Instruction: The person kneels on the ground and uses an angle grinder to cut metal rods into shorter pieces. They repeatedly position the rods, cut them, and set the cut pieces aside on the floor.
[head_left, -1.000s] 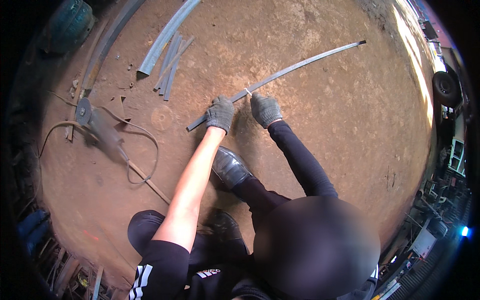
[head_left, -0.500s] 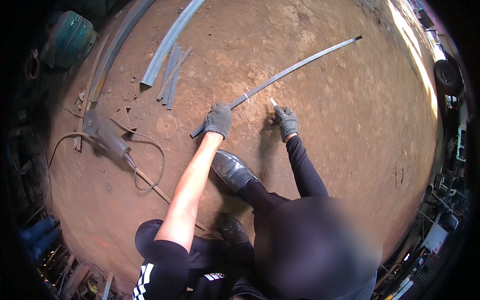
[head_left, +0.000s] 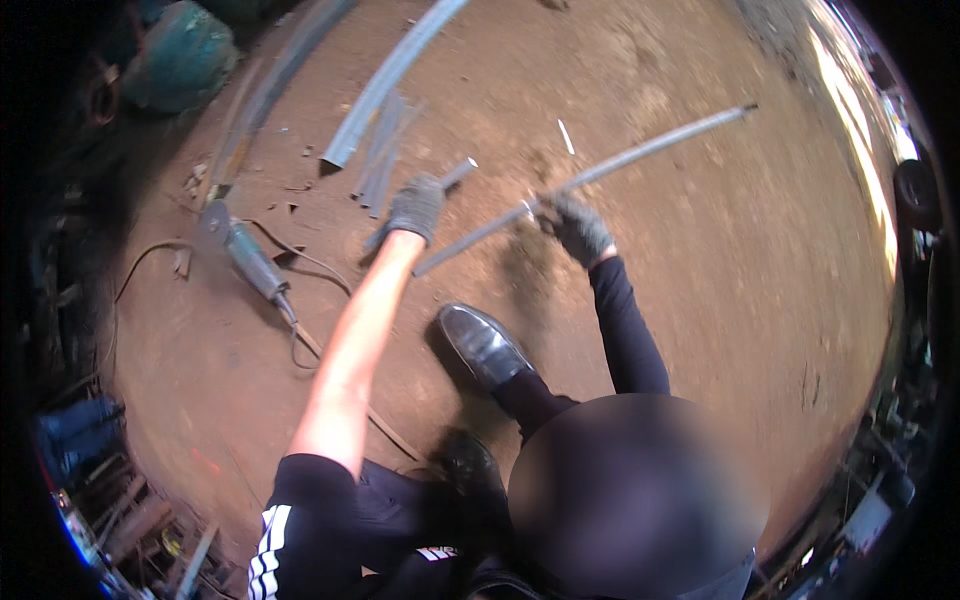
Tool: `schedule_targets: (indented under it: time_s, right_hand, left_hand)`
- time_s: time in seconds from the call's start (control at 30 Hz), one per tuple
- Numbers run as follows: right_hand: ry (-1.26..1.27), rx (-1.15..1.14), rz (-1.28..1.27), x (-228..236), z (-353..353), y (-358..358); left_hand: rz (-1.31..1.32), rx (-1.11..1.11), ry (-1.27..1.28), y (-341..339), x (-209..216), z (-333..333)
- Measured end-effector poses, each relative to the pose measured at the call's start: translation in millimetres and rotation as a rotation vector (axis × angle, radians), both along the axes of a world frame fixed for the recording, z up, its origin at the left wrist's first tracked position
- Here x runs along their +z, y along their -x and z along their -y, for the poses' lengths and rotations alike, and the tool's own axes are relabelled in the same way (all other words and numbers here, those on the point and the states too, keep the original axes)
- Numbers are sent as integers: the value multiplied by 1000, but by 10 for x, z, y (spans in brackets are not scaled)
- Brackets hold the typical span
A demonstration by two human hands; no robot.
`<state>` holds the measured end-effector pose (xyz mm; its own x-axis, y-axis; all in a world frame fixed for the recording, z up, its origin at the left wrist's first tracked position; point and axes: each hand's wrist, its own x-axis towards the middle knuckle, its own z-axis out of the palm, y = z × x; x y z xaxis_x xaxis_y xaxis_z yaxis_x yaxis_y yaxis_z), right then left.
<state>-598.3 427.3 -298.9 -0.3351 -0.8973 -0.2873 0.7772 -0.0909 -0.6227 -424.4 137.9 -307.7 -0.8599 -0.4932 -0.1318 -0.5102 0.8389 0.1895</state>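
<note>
Fingers of the left hand [head_left: 415,208] grasp a short bar [head_left: 459,173], 11 o'clock from the shoe [head_left: 485,345]; those of the right hand [head_left: 578,232], at 1 o'clock, meet a long bar [head_left: 650,152] slanting toward 2 o'clock, though blur hides whether they grip. The step in hand seems to be handling both bars side by side; the next move would call for steadying them.

The left hand [head_left: 416,208] hides part of a short bar [head_left: 460,173].
</note>
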Motion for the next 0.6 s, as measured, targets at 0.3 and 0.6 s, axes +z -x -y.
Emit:
schedule_targets:
  time_s: [0.3, 0.6]
  right_hand:
    - [-502, -322, -425, -233, -204, -593]
    - [-610, -168, -383, -217, -407, -379]
  left_hand:
    - [10, 34, 68, 282, 21, -350]
    - [-132, 19, 36, 428, 586, 477]
